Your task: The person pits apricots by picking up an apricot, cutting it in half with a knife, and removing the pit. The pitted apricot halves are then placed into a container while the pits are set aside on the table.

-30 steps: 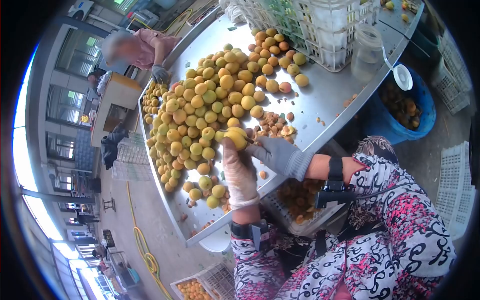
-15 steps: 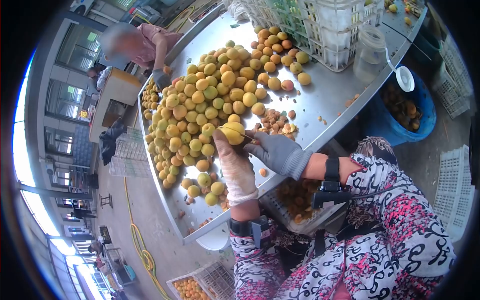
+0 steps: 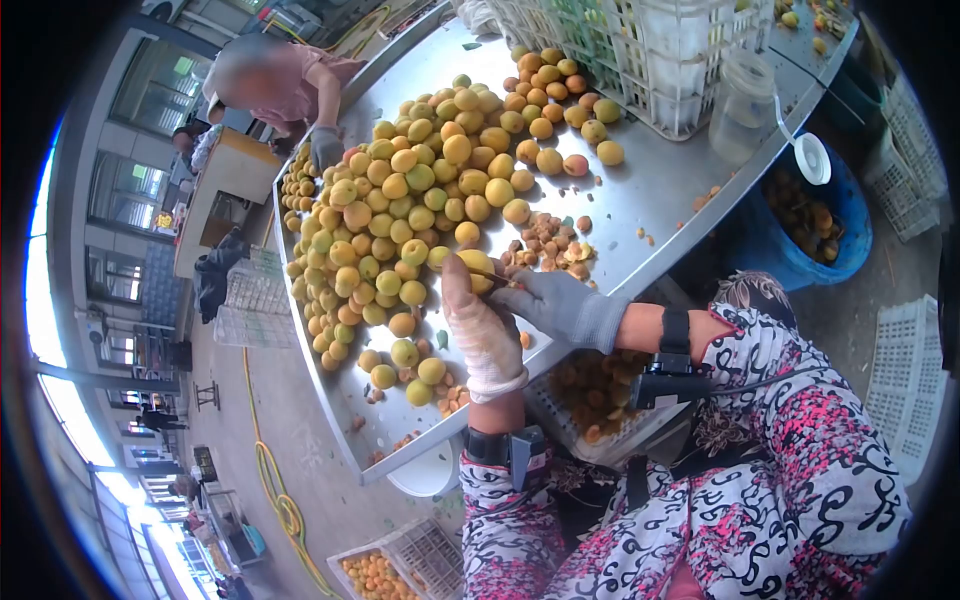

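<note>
My left hand (image 3: pixel 480 335), in a stained whitish glove, is closed round a yellow apricot (image 3: pixel 474 268) above the near part of the heap. My right hand (image 3: pixel 562 308), in a grey glove, meets it from the right. Its fingers grip what looks like a small knife (image 3: pixel 498 274), its thin blade against the apricot's right side; most of the handle is hidden. Beyond both hands a large heap of yellow-green apricots (image 3: pixel 400 200) covers the metal table (image 3: pixel 640 215). A pile of brownish pits (image 3: pixel 550 243) lies just past my right fingers.
A white plastic crate (image 3: pixel 655 75) and a clear jar (image 3: pixel 741 110) stand on the table's far right. A blue bucket (image 3: pixel 845 235) is beside it. Below my wrists sits a crate of apricot pieces (image 3: pixel 595 400). Across the heap, a co-worker's gloved hand (image 3: pixel 326 148) touches fruit.
Both my hands have shifted slightly down and nearer, turning the apricot with the blade against it. The co-worker's hand has moved up a little.
</note>
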Tool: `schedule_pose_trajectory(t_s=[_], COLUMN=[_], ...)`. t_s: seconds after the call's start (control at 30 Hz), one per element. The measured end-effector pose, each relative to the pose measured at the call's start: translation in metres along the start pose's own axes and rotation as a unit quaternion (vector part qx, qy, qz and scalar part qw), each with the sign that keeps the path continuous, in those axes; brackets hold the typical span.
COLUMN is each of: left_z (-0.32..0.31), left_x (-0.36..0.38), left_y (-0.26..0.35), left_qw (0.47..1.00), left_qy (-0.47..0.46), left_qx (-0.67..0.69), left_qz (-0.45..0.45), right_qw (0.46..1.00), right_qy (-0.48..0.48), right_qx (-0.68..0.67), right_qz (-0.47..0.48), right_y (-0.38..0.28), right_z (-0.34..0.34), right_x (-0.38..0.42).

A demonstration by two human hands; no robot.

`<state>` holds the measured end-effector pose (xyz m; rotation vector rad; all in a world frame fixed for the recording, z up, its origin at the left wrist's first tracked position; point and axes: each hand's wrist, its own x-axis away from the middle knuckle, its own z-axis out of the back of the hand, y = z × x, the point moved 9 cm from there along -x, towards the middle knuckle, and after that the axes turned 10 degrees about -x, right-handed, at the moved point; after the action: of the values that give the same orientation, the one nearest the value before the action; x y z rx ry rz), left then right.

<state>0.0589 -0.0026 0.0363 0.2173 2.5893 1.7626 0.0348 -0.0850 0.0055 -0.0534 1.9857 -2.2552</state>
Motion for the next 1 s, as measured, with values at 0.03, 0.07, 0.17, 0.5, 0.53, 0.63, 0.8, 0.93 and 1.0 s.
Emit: schedule_pose_trajectory(t_s=[0.03,0.07,0.17,0.5,0.53,0.63,0.8,0.93,1.0], left_z=[0.003,0.009,0.009,0.009,0.006,-0.003,-0.031,-0.065,-0.072], left_x=[0.0,-0.002,-0.006,-0.013,-0.009,0.0,0.029,0.064,0.053], left_y=[-0.002,-0.001,0.003,-0.032,-0.031,-0.033,-0.028,-0.03,-0.031], left_qw=[1.0,0.994,0.998,0.93,0.931,0.939,0.937,0.803,0.819], left_qy=[0.001,0.021,0.024,-0.174,-0.162,-0.118,-0.31,-0.434,-0.4], left_qx=[0.002,-0.092,-0.045,0.295,0.291,0.265,-0.092,-0.384,-0.409], left_qz=[-0.009,-0.05,-0.046,0.137,0.15,0.186,0.135,0.138,0.058], right_qw=[0.995,0.977,0.992,0.961,0.948,0.924,0.884,0.831,0.831], right_qy=[0.006,0.01,-0.034,0.133,0.144,0.185,0.289,0.367,0.374], right_qx=[0.06,0.119,0.095,-0.239,-0.282,-0.336,-0.366,-0.405,-0.401], right_qz=[0.085,0.175,0.075,-0.043,-0.034,-0.009,0.036,0.101,0.097], right_y=[-0.003,-0.009,-0.017,-0.024,-0.031,-0.036,-0.046,-0.047,-0.05], right_z=[-0.003,-0.004,0.003,0.072,0.081,0.1,0.145,0.191,0.203], right_x=[-0.001,-0.001,0.0,-0.01,-0.01,-0.011,-0.002,0.009,0.019])
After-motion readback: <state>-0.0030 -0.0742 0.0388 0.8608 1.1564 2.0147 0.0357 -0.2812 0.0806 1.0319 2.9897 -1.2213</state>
